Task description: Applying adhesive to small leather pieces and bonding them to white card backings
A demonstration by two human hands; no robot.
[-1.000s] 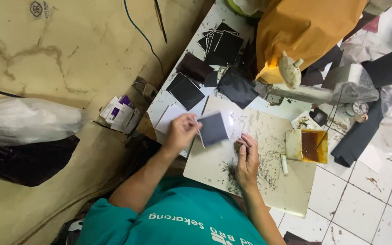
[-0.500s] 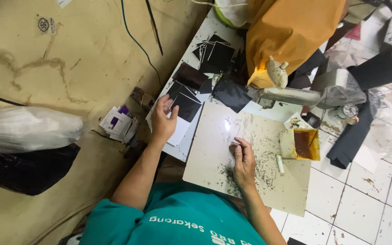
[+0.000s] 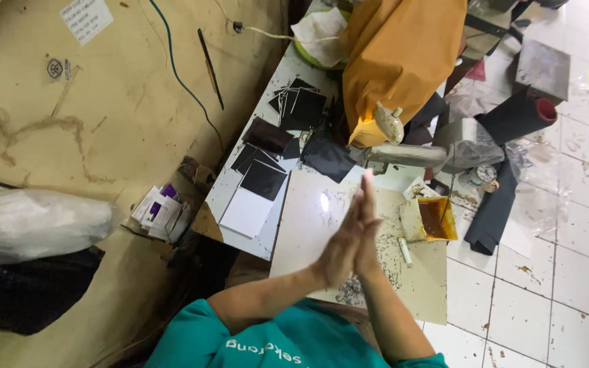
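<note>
My left hand (image 3: 337,251) and my right hand (image 3: 371,221) are pressed flat together, palm to palm, fingers straight, raised over a cream work board (image 3: 306,225) speckled with dark scraps. Neither hand holds anything. To the left of the board a black square sheet (image 3: 263,179) lies on a pile of the same, beside a white sheet (image 3: 245,212). A small tray of brown liquid (image 3: 435,218) sits at the board's right edge, and a short white tube (image 3: 404,251) lies near it.
More black squares (image 3: 300,105) are stacked at the back of the white table. An orange cloth bundle (image 3: 398,58) and a metal machine arm (image 3: 403,155) stand behind the board. A black roll (image 3: 514,116) lies on the tiled floor at right. Small booklets (image 3: 160,211) and a plastic bag (image 3: 35,223) lie at left.
My left hand laid the dark square on the left pile and let go. Both hands then rose off the table and came together palm to palm. The camera view shifted.
</note>
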